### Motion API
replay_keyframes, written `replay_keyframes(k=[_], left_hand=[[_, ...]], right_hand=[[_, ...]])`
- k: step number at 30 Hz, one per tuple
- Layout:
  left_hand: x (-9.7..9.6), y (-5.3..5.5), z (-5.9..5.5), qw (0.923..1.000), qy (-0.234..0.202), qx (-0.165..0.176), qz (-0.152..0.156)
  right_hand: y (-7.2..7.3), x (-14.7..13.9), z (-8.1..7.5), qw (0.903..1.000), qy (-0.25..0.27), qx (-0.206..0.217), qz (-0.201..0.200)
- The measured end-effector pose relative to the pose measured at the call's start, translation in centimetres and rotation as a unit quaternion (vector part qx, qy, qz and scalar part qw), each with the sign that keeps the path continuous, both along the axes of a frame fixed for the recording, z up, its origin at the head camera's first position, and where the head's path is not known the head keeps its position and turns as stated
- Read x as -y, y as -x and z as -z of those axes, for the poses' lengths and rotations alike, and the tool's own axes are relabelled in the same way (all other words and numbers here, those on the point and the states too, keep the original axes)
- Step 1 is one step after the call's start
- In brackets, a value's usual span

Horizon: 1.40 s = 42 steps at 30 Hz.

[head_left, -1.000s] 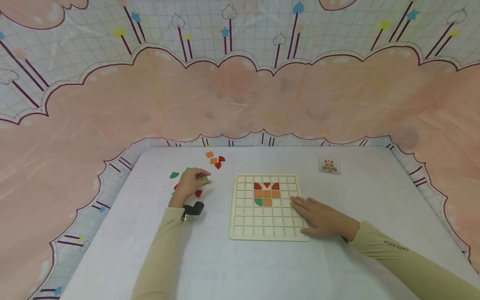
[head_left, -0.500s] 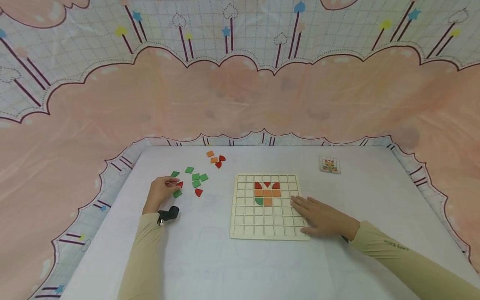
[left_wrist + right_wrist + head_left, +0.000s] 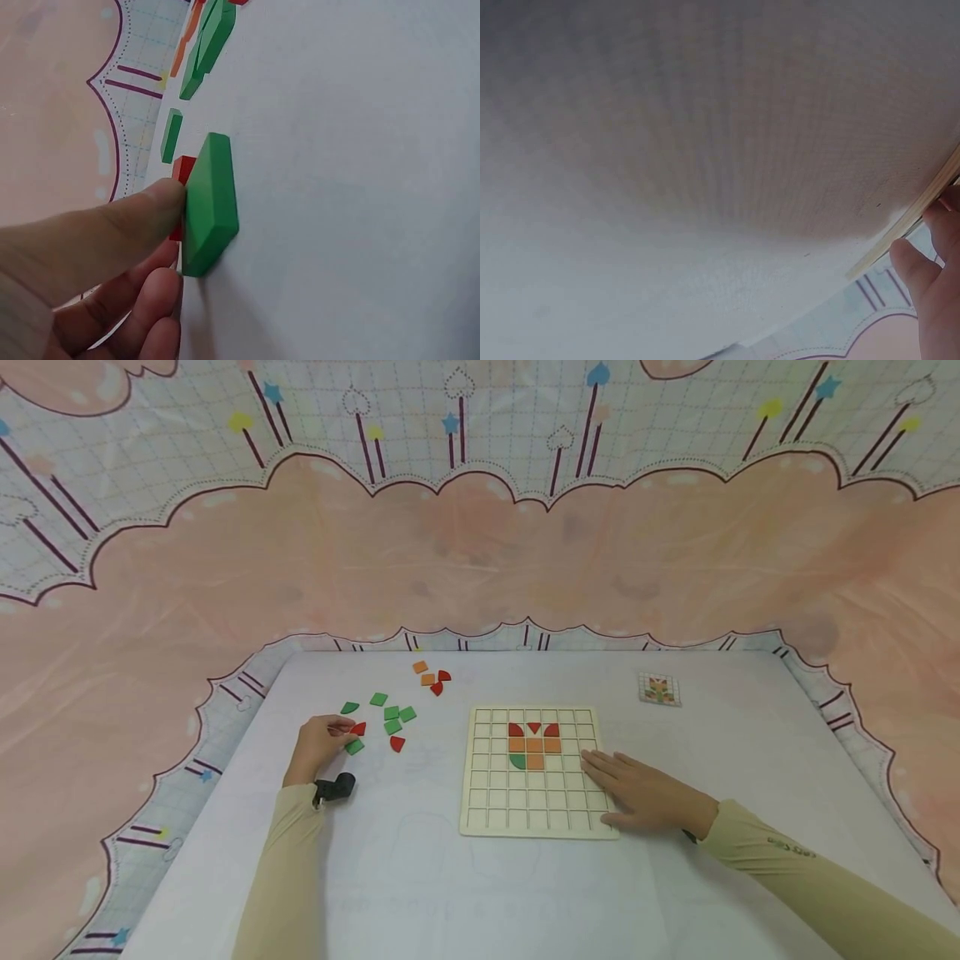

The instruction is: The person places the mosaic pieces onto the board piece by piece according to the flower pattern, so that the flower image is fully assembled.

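In the head view my left hand (image 3: 317,748) is at the left side of the table, thumb and fingertips at a red quarter-circle tile (image 3: 358,729). The left wrist view shows the thumb (image 3: 142,206) against that red tile (image 3: 184,169), which is partly hidden behind a green square tile (image 3: 212,206). My right hand (image 3: 647,792) lies flat with fingers spread, fingertips over the right edge of a pale gridded board (image 3: 495,822). Red, orange and green tiles (image 3: 534,746) form a figure in the board's upper middle cells.
Several green tiles (image 3: 393,727) and another red tile (image 3: 397,744) lie right of the left hand. Farther back are orange tiles (image 3: 420,667) and red quarter-circles (image 3: 444,676). A small pattern card (image 3: 660,690) lies at the back right. A patterned cloth (image 3: 480,552) surrounds the table.
My left hand has moved left from over the green tiles to the red quarter-circle, holding nearly still there over the last half second. My right hand has stayed on the board's edge.
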<state>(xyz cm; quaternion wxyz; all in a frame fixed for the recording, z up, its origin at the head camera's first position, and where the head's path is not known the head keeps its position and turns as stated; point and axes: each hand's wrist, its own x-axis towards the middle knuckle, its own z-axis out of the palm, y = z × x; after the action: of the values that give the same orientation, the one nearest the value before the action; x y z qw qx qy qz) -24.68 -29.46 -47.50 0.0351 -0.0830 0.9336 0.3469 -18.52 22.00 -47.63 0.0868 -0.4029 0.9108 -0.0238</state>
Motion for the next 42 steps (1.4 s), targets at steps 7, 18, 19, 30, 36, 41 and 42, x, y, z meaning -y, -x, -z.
replay_keyframes(k=[7, 18, 19, 30, 36, 41, 42], left_hand=[[0.4, 0.8, -0.2, 0.9998, 0.007, -0.015, -0.008], [0.6, 2.9, -0.5, 0.999, 0.009, -0.009, -0.043], [0.6, 3.0, -0.4, 0.999, 0.008, -0.01, -0.044], [0.5, 3.2, 0.2, 0.9991, 0.003, -0.03, -0.03], [1.2, 3.1, 0.0, 0.9998, 0.007, 0.017, 0.01], [1.6, 3.1, -0.2, 0.9986, 0.013, 0.031, 0.042], [1.6, 3.0, -0.3, 0.9984, 0.015, 0.031, 0.044]], right_hand=[[0.1, 0.0, -0.1, 1.0, -0.003, 0.002, 0.002], [0.1, 0.0, 0.0, 1.0, -0.002, 0.003, -0.003], [0.1, 0.0, 0.0, 1.0, -0.002, 0.003, -0.004], [0.2, -0.1, 0.5, 1.0, -0.004, 0.003, 0.0], [0.2, -0.1, 0.5, 1.0, -0.007, 0.004, 0.003], [0.1, -0.1, 0.4, 1.0, -0.004, 0.006, 0.002], [0.1, -0.1, 0.4, 1.0, -0.004, 0.006, 0.002]])
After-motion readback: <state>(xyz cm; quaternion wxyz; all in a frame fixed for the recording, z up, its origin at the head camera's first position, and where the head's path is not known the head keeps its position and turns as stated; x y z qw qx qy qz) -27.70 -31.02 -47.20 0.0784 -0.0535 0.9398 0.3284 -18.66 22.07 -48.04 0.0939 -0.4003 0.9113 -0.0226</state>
